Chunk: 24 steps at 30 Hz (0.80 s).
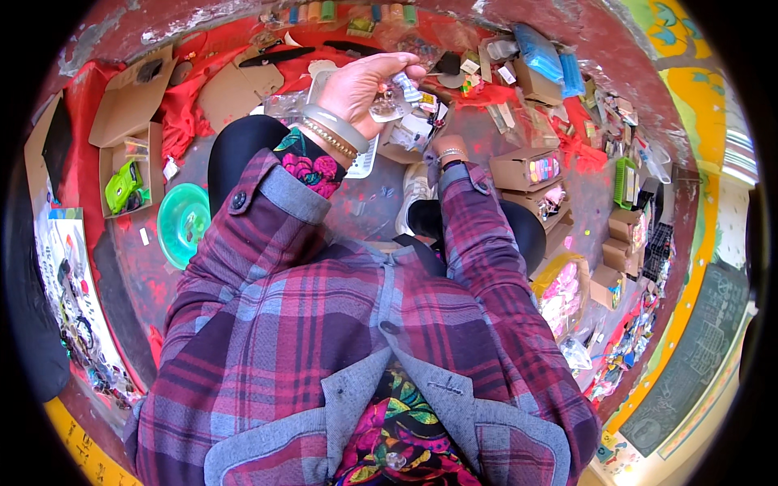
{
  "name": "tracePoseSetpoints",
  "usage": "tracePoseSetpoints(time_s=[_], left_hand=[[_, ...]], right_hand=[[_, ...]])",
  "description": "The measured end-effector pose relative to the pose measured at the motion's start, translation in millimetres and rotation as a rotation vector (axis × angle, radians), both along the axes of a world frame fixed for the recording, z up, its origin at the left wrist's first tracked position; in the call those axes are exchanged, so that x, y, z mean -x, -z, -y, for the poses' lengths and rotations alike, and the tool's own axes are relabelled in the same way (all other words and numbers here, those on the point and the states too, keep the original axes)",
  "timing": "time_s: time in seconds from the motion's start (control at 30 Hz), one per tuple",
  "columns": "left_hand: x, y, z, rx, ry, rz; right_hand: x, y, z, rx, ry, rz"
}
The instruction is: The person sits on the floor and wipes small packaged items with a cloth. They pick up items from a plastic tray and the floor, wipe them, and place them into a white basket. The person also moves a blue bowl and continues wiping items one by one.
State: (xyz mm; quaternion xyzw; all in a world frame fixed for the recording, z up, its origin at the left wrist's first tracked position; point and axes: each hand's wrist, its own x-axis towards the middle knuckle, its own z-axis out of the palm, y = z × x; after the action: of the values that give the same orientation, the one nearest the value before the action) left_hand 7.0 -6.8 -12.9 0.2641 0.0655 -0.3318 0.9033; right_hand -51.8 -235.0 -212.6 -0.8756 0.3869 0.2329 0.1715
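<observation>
My left hand (354,87) is raised at the upper middle, palm turned inward, with bracelets on its wrist. Its fingers curl around a small clear plastic packet (389,107), and a blue-and-white striped piece (407,87) shows beside it. Lower and to the right is my right hand (450,147), close to a cardboard box (397,153) that holds small white packets (412,130). The fingers of that hand are hidden, so its grip does not show. Behind my left wrist stands a white plastic basket (363,162), partly covered by the arm.
A green basin (185,225) stands at the left, near an open carton (131,168) with a bright green toy (125,188). Several cartons (519,168) of small goods line the right side. Blue plastic packs (538,53) lie at the back right. A shoe (415,194) shows between my knees.
</observation>
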Motion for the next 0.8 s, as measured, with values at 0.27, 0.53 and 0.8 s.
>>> tracePoseSetpoints(time_s=[0.27, 0.53, 0.8], left_hand=[[1, -7, -2, 0.041, 0.063, -0.04], [3, -9, -3, 0.193, 0.093, 0.001], [9, -8, 7, 0.19, 0.075, 0.102]], right_hand=[[-8, 64, 53, 0.02, -0.516, -0.015], [-47, -107, 4, -0.963, 0.017, 0.679], [1, -248, -66, -0.989, -0.206, 0.847]])
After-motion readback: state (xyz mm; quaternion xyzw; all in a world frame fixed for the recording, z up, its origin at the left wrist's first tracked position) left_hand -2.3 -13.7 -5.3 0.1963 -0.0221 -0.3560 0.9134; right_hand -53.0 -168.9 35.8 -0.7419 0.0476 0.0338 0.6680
